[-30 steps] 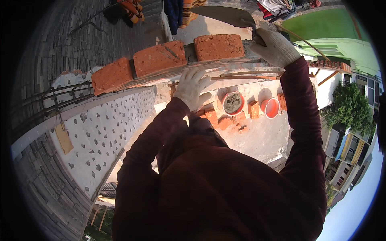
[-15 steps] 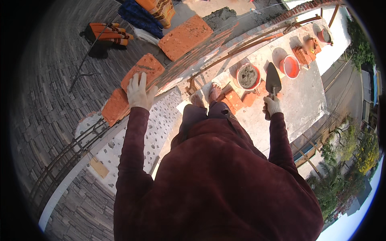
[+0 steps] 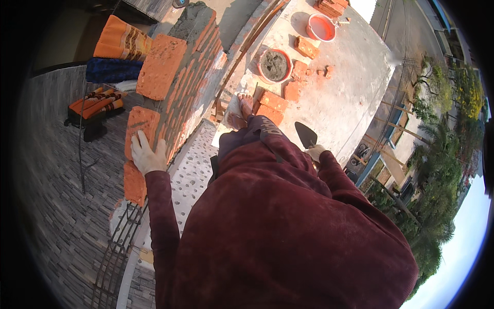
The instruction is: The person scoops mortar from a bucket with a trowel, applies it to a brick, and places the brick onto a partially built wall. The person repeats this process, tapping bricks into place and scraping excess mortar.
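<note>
My left hand (image 3: 149, 154), in a pale glove, lies on a red brick (image 3: 143, 121) on top of the brick wall. Its fingers are spread over the brick's upper face, with the thumb apart near the wall-side edge. Another brick (image 3: 135, 184) is just nearer to me, and a larger-looking one (image 3: 161, 67) lies farther along the wall top. Low at my right side, my right hand (image 3: 315, 152), also gloved, is closed around a trowel (image 3: 305, 134). The trowel's dark blade points away from me; its handle is mostly hidden by the hand.
A tub of grey mortar (image 3: 274, 66) stands on the platform (image 3: 355, 67) ahead, beside loose bricks (image 3: 271, 105). Beyond it is a pink tub (image 3: 321, 28). Steel reinforcing bars (image 3: 116, 252) jut out at the lower left. Striped orange cloths (image 3: 121, 38) hang past the wall.
My view has turned, shifting the wall and tubs in the picture. The left hand stays on the same brick. The right hand with the trowel has come lower and closer to my body.
</note>
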The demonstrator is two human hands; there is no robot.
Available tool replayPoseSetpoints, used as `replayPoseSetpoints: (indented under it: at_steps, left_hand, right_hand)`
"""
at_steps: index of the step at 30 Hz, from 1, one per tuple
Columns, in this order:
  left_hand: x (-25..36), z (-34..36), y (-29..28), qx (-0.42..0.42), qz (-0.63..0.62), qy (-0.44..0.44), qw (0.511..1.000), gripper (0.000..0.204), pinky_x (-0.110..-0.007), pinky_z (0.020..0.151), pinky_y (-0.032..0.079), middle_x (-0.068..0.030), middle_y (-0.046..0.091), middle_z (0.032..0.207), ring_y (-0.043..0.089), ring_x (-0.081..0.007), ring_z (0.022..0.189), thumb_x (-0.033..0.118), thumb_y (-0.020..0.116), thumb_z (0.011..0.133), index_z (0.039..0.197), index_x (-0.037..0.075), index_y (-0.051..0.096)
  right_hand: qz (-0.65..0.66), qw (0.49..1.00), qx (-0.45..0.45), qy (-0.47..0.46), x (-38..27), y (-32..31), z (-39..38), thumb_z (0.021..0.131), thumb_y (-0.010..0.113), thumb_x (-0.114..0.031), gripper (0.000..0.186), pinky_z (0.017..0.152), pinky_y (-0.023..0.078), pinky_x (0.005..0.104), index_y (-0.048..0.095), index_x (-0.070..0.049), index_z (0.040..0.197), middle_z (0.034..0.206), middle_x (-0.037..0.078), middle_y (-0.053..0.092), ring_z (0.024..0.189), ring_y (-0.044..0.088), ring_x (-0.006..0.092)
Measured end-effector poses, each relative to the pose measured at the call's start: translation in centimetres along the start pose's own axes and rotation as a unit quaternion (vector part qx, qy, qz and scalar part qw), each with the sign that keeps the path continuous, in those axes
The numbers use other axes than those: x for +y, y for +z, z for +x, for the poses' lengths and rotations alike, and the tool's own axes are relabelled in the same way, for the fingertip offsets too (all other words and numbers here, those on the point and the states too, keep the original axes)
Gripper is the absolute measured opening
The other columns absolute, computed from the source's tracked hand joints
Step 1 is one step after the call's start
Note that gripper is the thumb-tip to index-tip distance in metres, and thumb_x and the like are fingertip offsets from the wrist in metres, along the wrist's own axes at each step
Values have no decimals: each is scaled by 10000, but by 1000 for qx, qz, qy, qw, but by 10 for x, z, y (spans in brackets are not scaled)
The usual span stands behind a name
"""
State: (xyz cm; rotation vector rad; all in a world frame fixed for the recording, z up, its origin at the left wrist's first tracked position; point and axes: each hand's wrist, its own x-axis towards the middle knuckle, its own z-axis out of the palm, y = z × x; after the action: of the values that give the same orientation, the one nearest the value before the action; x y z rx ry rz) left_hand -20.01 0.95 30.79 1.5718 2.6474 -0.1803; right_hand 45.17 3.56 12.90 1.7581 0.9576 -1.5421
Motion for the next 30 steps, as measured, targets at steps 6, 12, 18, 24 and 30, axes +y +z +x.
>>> replayPoseSetpoints:
  at_steps: [6, 12, 18, 24, 30]
  left_hand:
    - [-5, -3, -2, 34, 12, 22, 999, 812, -554, 1081, 451, -242, 469, 1523, 487, -461, 1355, 491, 712, 910, 1540, 50, 453]
    - [2, 0, 1, 40, 22, 11, 999, 829, -546, 1052, 483, -208, 468, 1514, 494, -445, 1350, 513, 747, 882, 1532, 85, 464]
    - [0, 0, -1, 22, 25, -6, 999, 854, -558, 1082, 465, -197, 452, 1543, 476, -434, 1376, 524, 753, 883, 1559, 113, 431]
    - [-1, 7, -5, 9, -5, 4, 1000, 827, -549, 1086, 447, -224, 476, 1527, 481, -440, 1358, 485, 758, 881, 1545, 95, 455]
    - [-2, 0, 1, 29, 13, 36, 999, 811, -548, 1087, 433, -267, 472, 1516, 481, -447, 1356, 429, 764, 905, 1538, 38, 444]
  right_hand:
    - [198, 976, 90, -24, -66, 9, -60, 816, 718, -120, 142, 583, 486, 375, 627, -20, 860, 752, 33, 602, 662, 597, 179]
    - [210, 970, 117, -36, -65, 12, -52, 843, 695, -108, 240, 522, 565, 414, 586, -36, 1045, 826, 109, 610, 612, 634, 226]
    - [460, 842, 277, -46, -71, 35, -36, 844, 699, -94, 212, 433, 521, 400, 501, -70, 915, 698, 99, 562, 494, 592, 223]
    - [568, 813, 131, -10, -73, 42, -24, 910, 695, -149, 258, 425, 427, 390, 453, -176, 993, 682, 19, 472, 474, 468, 162]
    - [455, 878, 138, 49, -69, 41, 7, 856, 675, -90, 225, 410, 411, 385, 464, -156, 903, 652, 14, 456, 447, 460, 168]
